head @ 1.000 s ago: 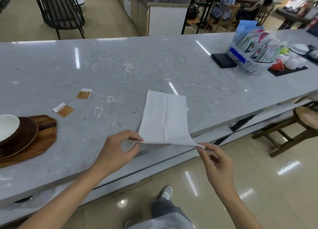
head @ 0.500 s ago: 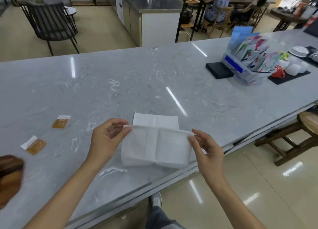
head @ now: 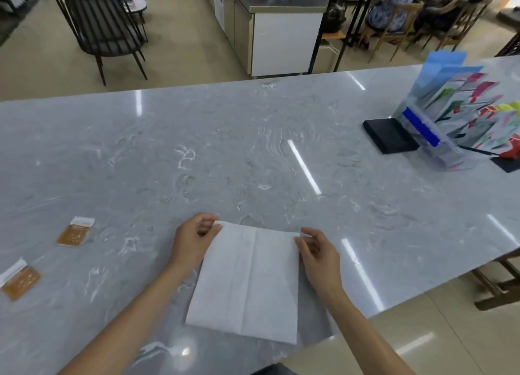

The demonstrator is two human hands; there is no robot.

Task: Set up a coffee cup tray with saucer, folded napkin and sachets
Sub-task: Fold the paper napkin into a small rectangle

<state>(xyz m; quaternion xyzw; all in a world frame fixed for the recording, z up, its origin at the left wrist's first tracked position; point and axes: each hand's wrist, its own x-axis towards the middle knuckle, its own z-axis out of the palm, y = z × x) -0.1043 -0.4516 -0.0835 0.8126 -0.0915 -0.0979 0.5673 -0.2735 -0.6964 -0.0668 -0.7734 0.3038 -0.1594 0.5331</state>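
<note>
A white napkin (head: 247,281) lies folded flat on the grey marble counter (head: 253,163), near its front edge. My left hand (head: 191,242) pinches the napkin's far left corner. My right hand (head: 318,253) holds its far right corner with thumb and fingertips. Two orange sachets lie to the left: one sachet (head: 75,231) farther back, the other sachet (head: 20,279) at the left edge of view. The tray, saucer and cup are out of view.
At the right stand a clear holder of colourful leaflets (head: 455,121) and a black box (head: 389,135). Beyond the counter are a dark chair (head: 104,31), a steel cabinet (head: 270,22) and seated people at tables (head: 394,11). A wooden stool (head: 501,287) is at the lower right.
Both hands carried the napkin's near edge up and over to the far edge, folding it in half flat on the counter. The view shifted right, so the wooden tray left the frame.
</note>
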